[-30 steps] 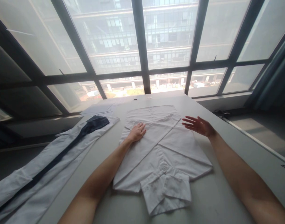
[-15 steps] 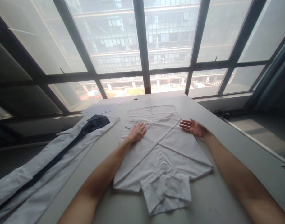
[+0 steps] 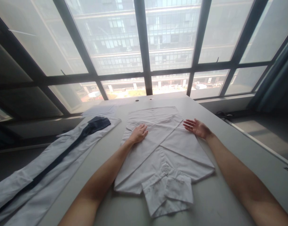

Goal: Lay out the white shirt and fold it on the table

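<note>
A white shirt [image 3: 144, 153] lies flat on the table in front of me, its sleeves folded across the body. The collar [image 3: 168, 193] points toward me, and the hem is at the far end. My left hand [image 3: 138, 133] rests flat on the shirt's left part, fingers stretched out over the cloth. At the shirt's right edge, my right hand [image 3: 197, 128] is turned on its side with the fingers spread and nothing in it. Its fingertips are close to the folded sleeve's end; whether they touch the cloth I cannot tell.
The white table [image 3: 230, 153] reaches to large windows [image 3: 169, 34]. Along its left side lies a long white garment [image 3: 70, 150] with a dark navy strip of cloth [image 3: 96, 124] on it. Papers [image 3: 99, 110] lie at the far left corner. A curtain [image 3: 271, 81] hangs at the right.
My right hand has shifted very slightly to the right, a little away from the folded sleeve. The left hand and the shirt stay where they were.
</note>
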Demonstrator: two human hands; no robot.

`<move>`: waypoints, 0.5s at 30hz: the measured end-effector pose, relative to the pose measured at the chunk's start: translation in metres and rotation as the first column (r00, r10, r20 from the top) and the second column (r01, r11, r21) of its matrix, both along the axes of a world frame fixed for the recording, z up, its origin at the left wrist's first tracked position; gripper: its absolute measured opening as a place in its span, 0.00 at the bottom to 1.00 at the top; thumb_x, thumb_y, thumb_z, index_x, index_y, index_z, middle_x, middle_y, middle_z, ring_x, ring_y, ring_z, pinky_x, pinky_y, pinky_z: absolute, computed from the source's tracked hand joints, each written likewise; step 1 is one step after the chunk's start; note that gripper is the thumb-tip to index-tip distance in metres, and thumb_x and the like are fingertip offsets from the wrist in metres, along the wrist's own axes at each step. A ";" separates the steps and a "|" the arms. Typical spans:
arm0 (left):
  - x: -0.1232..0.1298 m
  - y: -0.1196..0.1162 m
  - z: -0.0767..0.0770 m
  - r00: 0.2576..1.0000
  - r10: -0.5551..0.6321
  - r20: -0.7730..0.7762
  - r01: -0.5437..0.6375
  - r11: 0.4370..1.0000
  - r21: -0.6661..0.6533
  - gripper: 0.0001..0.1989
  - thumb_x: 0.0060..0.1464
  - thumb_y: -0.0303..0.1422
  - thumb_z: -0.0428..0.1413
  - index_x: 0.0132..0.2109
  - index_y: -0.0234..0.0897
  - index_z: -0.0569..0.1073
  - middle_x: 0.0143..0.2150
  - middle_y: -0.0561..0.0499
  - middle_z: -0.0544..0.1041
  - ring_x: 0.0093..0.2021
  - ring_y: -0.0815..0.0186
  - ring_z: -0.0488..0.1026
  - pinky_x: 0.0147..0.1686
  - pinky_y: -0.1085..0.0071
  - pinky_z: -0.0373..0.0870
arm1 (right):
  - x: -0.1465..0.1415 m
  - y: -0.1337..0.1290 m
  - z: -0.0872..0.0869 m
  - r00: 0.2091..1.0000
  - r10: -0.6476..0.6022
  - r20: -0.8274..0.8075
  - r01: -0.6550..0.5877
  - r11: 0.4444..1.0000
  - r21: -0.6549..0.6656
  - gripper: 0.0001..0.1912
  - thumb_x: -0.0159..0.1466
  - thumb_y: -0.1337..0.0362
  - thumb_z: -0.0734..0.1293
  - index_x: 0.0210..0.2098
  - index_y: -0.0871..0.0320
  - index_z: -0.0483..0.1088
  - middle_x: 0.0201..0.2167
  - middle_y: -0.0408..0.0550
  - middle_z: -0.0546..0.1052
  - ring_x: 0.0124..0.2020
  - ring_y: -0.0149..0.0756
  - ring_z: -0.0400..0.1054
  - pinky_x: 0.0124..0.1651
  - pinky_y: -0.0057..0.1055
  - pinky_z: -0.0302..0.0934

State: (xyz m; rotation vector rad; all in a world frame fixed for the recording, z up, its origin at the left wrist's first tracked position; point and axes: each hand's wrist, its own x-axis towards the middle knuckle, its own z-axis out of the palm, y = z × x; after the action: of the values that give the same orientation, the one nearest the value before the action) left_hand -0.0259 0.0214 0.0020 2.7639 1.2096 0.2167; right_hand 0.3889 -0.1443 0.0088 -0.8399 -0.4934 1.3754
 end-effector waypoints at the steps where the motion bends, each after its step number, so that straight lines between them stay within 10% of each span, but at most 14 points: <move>1: 0.000 0.000 0.000 1.000 0.000 -0.001 0.000 1.000 -0.004 0.29 0.71 0.42 0.43 0.72 0.34 0.61 0.76 0.39 0.55 0.75 0.49 0.50 0.72 0.49 0.49 | 0.002 0.001 -0.001 0.999 -0.047 -0.025 0.047 0.999 0.003 0.20 0.75 0.58 0.54 0.50 0.61 0.74 0.51 0.62 0.80 0.52 0.48 0.77 0.51 0.45 0.75; 7: 0.000 0.001 -0.001 1.000 0.002 0.005 -0.002 1.000 -0.013 0.29 0.71 0.43 0.42 0.72 0.34 0.61 0.76 0.39 0.54 0.75 0.48 0.49 0.72 0.48 0.48 | 0.011 0.002 -0.001 0.950 -0.287 -0.126 0.283 0.958 -0.048 0.15 0.73 0.63 0.56 0.45 0.58 0.74 0.40 0.55 0.82 0.40 0.40 0.78 0.41 0.35 0.77; 15: -0.001 0.003 -0.004 1.000 -0.007 0.019 0.007 1.000 0.010 0.28 0.70 0.42 0.44 0.72 0.36 0.63 0.75 0.40 0.57 0.75 0.50 0.51 0.71 0.51 0.50 | 0.008 0.002 0.001 0.943 -0.297 -0.149 0.292 0.955 -0.059 0.14 0.73 0.64 0.57 0.44 0.59 0.74 0.38 0.54 0.81 0.39 0.39 0.77 0.39 0.34 0.76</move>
State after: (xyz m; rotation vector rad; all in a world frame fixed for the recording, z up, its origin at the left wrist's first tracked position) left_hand -0.0272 0.0248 -0.0022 2.7672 1.1975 0.2484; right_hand 0.3973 -0.1420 0.0099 -0.7925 -0.2102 1.1640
